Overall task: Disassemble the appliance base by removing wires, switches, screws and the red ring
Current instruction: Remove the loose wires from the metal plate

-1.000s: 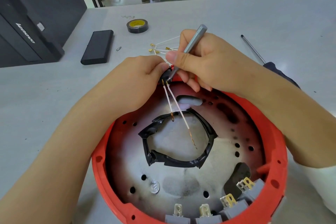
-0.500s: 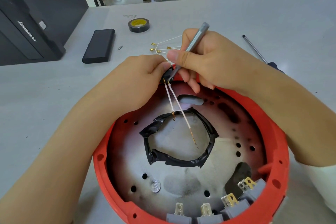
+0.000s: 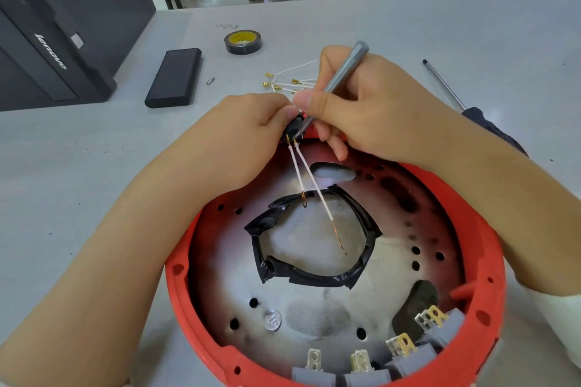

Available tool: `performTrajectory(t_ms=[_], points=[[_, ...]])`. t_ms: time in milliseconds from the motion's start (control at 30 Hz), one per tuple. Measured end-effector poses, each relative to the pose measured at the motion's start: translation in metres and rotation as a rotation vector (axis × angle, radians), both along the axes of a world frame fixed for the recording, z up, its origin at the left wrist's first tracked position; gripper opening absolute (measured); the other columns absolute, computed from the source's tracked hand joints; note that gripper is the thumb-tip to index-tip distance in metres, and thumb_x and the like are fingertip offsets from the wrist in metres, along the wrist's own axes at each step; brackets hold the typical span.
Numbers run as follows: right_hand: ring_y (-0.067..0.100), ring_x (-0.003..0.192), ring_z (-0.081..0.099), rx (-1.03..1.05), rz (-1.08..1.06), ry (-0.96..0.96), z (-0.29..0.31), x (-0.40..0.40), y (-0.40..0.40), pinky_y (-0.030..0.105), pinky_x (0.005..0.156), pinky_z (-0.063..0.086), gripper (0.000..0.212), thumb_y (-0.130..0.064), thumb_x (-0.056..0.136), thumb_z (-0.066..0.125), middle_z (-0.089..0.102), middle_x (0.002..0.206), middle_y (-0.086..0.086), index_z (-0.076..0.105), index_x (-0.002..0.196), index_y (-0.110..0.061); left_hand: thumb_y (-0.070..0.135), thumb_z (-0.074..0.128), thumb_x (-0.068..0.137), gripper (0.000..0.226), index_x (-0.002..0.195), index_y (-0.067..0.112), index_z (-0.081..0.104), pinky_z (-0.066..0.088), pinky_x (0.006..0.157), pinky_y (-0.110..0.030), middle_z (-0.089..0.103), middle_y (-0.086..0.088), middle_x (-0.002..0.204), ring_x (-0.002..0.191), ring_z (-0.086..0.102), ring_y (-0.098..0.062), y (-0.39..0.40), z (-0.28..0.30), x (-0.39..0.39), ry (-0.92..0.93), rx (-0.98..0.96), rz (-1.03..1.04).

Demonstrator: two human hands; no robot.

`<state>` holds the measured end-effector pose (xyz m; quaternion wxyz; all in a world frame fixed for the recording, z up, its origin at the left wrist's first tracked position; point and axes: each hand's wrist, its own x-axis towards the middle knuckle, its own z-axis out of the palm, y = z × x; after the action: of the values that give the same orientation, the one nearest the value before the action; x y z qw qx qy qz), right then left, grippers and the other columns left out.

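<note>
1. The left hand (image 3: 251, 132) has its fingers curled, the tips pinching a small black switch (image 3: 294, 130) at the far rim of the red ring (image 3: 176, 292).
2. The right hand (image 3: 371, 113) grips a slim grey tool (image 3: 344, 72) like a pen, thumb and curled fingers closed round the shaft; the tool's tip meets the switch beside the left fingertips.
3. Two white wires (image 3: 309, 185) hang from the switch terminals down over the base, bare copper ends loose above the torn black tape ring (image 3: 314, 276) around the centre opening.
4. The red ring lies on the grey counter (image 3: 78, 166), close to the person, surrounding a scorched metal plate (image 3: 314, 317) with holes. Four grey switches (image 3: 405, 355) with metal tabs sit along its near rim.
5. Beyond the hands lie loose white wires with gold terminals (image 3: 283, 82), a roll of black tape (image 3: 243, 42) with a yellow core, a flat black case (image 3: 174, 77), a tiny screw bit (image 3: 210, 81), and a long screwdriver (image 3: 443, 85) on the right.
6. A black computer case (image 3: 47, 41) at the far left reads "lenovo", seen at an angle.
7. Against the earlier frames, both hands keep the same hold on switch and tool; the scene sits slightly lower in view, and the hanging wires are barely changed.
</note>
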<state>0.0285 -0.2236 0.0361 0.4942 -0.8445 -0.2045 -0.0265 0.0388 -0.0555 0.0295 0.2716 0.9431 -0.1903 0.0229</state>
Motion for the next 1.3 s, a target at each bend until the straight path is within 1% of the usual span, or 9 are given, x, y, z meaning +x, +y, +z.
performTrajectory(t_ms=[67,233,333,533,633,800,967,1067,1300], points=[[0.013,0.041,0.055,-0.107,-0.023,-0.075,0.0008,-0.0027,0.0013,0.019,0.050,0.043,0.026,-0.027,0.095,0.057,0.061,0.056,0.003,0.043,0.073,-0.019,0.038,0.033,0.099,0.040,0.088,0.010,0.059,0.033,0.053,-0.014,0.044,0.005,0.056,0.052,0.042,0.000,-0.0005,-0.0002,-0.0004,0.000,0.004,0.003],[0.009,0.041,0.055,-0.220,-0.069,-0.154,0.0028,-0.0082,0.0036,0.017,0.047,0.042,0.030,-0.034,0.094,0.056,0.060,0.052,-0.001,0.045,0.077,-0.012,0.036,0.033,0.099,0.037,0.070,0.020,0.049,0.032,0.049,-0.015,0.043,0.006,0.055,0.050,0.042,0.004,0.0000,0.0000,-0.0003,0.005,0.021,0.006],[0.009,0.040,0.055,-0.264,-0.058,-0.166,0.0015,-0.0092,0.0054,0.017,0.047,0.043,0.032,-0.037,0.094,0.055,0.059,0.049,-0.004,0.045,0.077,-0.011,0.031,0.032,0.097,0.032,0.082,0.021,0.059,0.031,0.048,-0.016,0.046,0.007,0.057,0.051,0.043,0.003,0.0010,0.0002,-0.0001,0.016,0.022,-0.001],[0.014,0.041,0.056,-0.133,-0.012,-0.037,-0.0014,-0.0038,0.0049,0.011,0.042,0.036,0.030,-0.037,0.095,0.054,0.065,0.058,0.007,0.046,0.076,-0.015,0.036,0.031,0.099,0.036,0.079,0.019,0.056,0.032,0.053,-0.017,0.046,0.007,0.059,0.056,0.042,-0.007,0.0000,0.0006,-0.0020,-0.010,0.030,-0.002],[0.005,0.044,0.053,-0.152,0.020,-0.050,-0.0008,-0.0034,0.0044,0.014,0.048,0.040,0.025,-0.032,0.096,0.054,0.059,0.058,0.000,0.044,0.081,-0.015,0.034,0.032,0.098,0.035,0.086,0.014,0.059,0.032,0.053,-0.016,0.046,0.006,0.059,0.056,0.042,-0.007,0.0003,0.0008,-0.0018,-0.008,0.026,-0.006],[-0.001,0.051,0.046,-0.167,0.063,-0.040,0.0003,-0.0039,0.0037,0.012,0.054,0.036,0.019,-0.024,0.096,0.053,0.047,0.061,-0.008,0.043,0.082,-0.015,0.032,0.034,0.099,0.033,0.086,0.013,0.058,0.033,0.053,-0.014,0.047,0.006,0.061,0.056,0.042,-0.007,-0.0001,-0.0003,-0.0006,-0.001,0.017,-0.001],[0.000,0.050,0.043,-0.140,0.084,-0.033,0.0021,-0.0049,0.0034,0.013,0.055,0.033,0.023,-0.023,0.098,0.051,0.041,0.056,-0.009,0.040,0.078,-0.017,0.034,0.034,0.099,0.037,0.068,0.019,0.047,0.033,0.051,-0.013,0.044,0.006,0.056,0.051,0.042,0.002,0.0003,0.0004,-0.0007,-0.001,0.010,-0.011],[0.000,0.050,0.042,-0.145,0.103,-0.024,0.0026,-0.0042,0.0029,0.014,0.055,0.032,0.025,-0.023,0.098,0.051,0.044,0.052,-0.011,0.039,0.076,-0.019,0.033,0.035,0.099,0.039,0.063,0.022,0.041,0.033,0.050,-0.013,0.042,0.006,0.054,0.050,0.042,0.005,0.0003,0.0014,-0.0008,-0.013,0.011,-0.015],[-0.002,0.053,0.047,-0.176,0.154,-0.014,0.0053,-0.0063,0.0006,0.011,0.057,0.035,0.024,-0.021,0.098,0.050,0.050,0.053,-0.021,0.040,0.076,-0.019,0.033,0.034,0.098,0.033,0.080,0.017,0.057,0.035,0.055,-0.012,0.051,0.005,0.062,0.057,0.046,0.005,-0.0006,0.0020,-0.0020,0.002,0.009,-0.005]])
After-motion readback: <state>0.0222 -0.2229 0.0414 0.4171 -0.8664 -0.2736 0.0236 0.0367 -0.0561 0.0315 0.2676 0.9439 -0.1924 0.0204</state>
